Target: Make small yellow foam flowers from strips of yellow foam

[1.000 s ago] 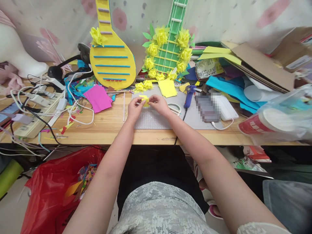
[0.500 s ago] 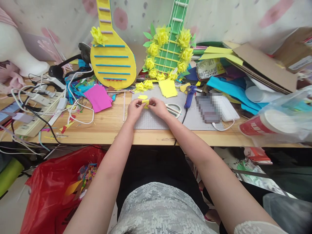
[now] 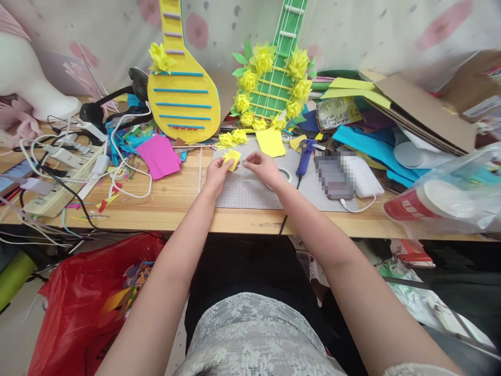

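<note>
My left hand [image 3: 217, 172] pinches a small yellow paper piece [image 3: 233, 159] between thumb and fingers, above the grey cutting mat [image 3: 242, 196]. Just right of the paper, my right hand [image 3: 263, 168] is curved with its fingertips apart, not touching it. The white loop handles of the scissors [image 3: 288, 176] are partly hidden behind my right hand. A stack of yellow paper squares [image 3: 271, 142] lies just beyond the hands. To its left are yellow paper flowers [image 3: 232, 138]. A blue glue gun [image 3: 304, 157] lies to the right.
Yellow [image 3: 183, 107] and green [image 3: 270, 94] paper instruments lean at the back. Pink paper squares [image 3: 159, 156] and a cabled power strip [image 3: 66, 183] are left. A phone [image 3: 334, 176], a white power bank [image 3: 363, 172] and a bagged cup [image 3: 415, 201] are right. A red bag [image 3: 78, 292] hangs below.
My right hand has let go of the yellow paper and moved slightly right. The paper, folded small between both hands before, now shows a larger face in my left hand.
</note>
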A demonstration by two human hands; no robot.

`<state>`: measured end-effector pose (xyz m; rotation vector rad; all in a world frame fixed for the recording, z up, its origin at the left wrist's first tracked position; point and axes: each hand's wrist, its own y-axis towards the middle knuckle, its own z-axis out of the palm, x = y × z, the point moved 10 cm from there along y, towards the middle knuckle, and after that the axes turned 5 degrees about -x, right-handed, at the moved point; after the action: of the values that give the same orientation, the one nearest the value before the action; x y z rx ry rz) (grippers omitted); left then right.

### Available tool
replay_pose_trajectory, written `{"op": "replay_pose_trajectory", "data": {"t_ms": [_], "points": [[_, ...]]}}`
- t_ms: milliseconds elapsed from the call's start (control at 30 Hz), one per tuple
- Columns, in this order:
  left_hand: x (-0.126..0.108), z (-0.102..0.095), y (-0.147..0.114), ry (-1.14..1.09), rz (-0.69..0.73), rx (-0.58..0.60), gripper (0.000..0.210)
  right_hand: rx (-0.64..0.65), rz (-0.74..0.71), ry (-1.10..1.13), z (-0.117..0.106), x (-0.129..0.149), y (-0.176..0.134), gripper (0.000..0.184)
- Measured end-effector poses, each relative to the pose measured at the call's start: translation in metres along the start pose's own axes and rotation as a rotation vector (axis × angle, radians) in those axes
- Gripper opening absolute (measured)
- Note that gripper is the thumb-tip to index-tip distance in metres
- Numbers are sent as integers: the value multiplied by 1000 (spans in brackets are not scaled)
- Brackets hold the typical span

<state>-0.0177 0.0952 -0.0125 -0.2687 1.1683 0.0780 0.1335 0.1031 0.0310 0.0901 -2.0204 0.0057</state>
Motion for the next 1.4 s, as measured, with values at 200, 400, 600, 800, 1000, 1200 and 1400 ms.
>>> {"op": "replay_pose_trajectory", "data": {"t_ms": [200, 400, 600, 800, 1000, 1200, 1400], "points": [[2, 0, 1, -85, -53, -10, 18, 130, -47, -905, -46, -27, -20, 25], [1, 2, -1, -142, -52, 3, 10, 191, -65, -979, -48, -28, -24, 21], [-3, -9, 1, -209, -55, -52, 8, 234, 102, -300, -51, -29, -17, 17], [-4, -6, -2, -275, -104, -41, 8, 303, 43, -197, -28, -20, -17, 41], [-1, -1, -3, -261, -104, 15, 8, 554, -21, -182, 4, -4, -24, 48], [4, 4, -3, -230, -129, 71, 9, 601, 0, -210, 10, 1, -26, 49], [7, 3, -2, -203, -162, 59, 14, 588, 9, -250, 7, 4, -26, 52]]}}
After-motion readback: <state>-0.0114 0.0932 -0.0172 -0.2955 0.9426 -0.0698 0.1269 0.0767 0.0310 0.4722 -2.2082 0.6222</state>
